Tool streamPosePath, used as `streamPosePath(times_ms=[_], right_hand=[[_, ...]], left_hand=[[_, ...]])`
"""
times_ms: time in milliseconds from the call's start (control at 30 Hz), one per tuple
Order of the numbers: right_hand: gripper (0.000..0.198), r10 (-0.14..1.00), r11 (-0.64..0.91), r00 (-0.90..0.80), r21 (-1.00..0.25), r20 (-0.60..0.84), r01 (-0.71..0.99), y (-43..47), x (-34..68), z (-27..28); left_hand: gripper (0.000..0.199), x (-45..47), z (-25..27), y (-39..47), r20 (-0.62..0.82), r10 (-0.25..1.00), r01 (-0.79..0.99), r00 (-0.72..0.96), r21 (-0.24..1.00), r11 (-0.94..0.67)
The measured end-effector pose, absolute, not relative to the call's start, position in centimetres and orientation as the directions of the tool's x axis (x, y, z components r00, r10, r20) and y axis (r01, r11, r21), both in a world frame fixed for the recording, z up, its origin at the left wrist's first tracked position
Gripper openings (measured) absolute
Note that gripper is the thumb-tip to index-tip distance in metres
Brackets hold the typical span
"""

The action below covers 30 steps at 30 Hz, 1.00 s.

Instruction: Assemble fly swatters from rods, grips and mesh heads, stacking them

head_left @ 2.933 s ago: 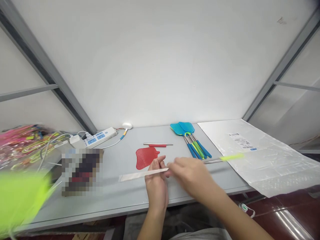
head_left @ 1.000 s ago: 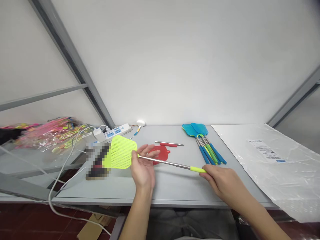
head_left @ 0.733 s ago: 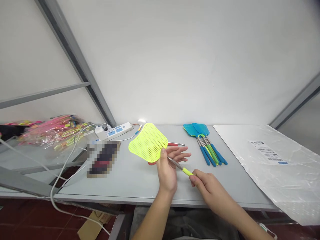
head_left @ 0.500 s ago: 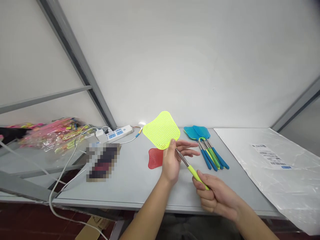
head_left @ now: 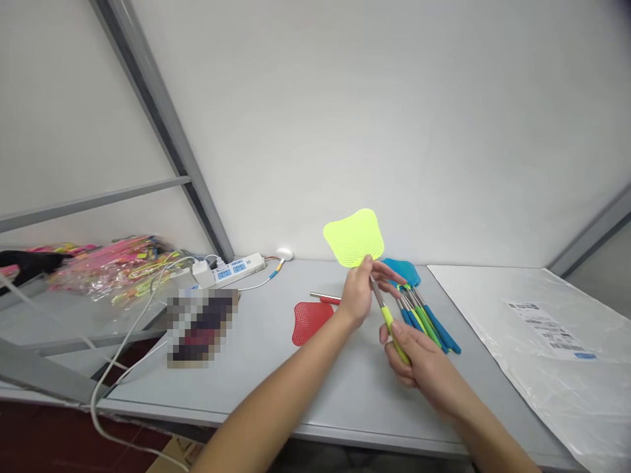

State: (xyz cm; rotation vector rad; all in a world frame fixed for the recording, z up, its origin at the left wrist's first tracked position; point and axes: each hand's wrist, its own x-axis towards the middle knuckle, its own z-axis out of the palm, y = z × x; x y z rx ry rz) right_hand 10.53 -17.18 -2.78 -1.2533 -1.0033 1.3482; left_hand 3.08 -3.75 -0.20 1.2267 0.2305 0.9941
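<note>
A yellow-green fly swatter (head_left: 355,238) with a perforated head and a metal shaft is held up over the table. My right hand (head_left: 417,358) is closed round its yellow-green grip. My left hand (head_left: 359,289) pinches the base of the head with the thumb, its other fingers stretched out behind the shaft. On the table below and left of my left hand lies a red swatter head (head_left: 311,322). Behind it is a red-and-metal handle (head_left: 325,297), partly hidden by my hand. Several swatters with blue and green grips (head_left: 428,318) lie in a pile to the right, their blue heads (head_left: 405,271) at the back.
A white power strip (head_left: 239,269) with plugs and cables stands at the back left, near a pixelated object (head_left: 204,328). Packaged colourful items (head_left: 118,266) lie at the far left. A white plastic sheet (head_left: 532,328) with a label covers the right side of the grey table (head_left: 266,374).
Both hands have shifted right with the yellow-green swatter, and its head has tilted and moved toward the blue pile. The red-and-metal handle has come into sight. The view has turned slightly.
</note>
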Motion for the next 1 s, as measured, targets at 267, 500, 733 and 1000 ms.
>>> streamPosePath(times_ms=[267,500,733,1000], right_hand=[[0.041,0.839,-0.276,0.529,-0.737,0.129,0.617,-15.3,17.5,-4.3],[0.039,0.754,-0.474,0.614,-0.452,0.234,0.756,-14.3,21.3,-6.3],[0.041,0.759,-0.576,0.626,-0.264,0.179,0.774,-13.9,19.9,-7.3],[0.035,0.760,-0.571,0.594,-0.164,0.265,0.804,-14.4,19.5,-7.9]], left_hand=[[0.051,0.9,-2.5,-1.1,0.268,0.627,-0.086,0.731,0.948,-0.305],[0.025,-6.0,-5.1,-2.5,0.425,0.312,0.178,0.850,0.327,-0.928],[0.019,-7.0,-5.5,-2.9,0.456,0.359,0.223,0.814,0.325,-0.919],[0.016,-7.2,-6.5,-1.7,0.417,0.475,0.226,0.775,0.519,-0.824]])
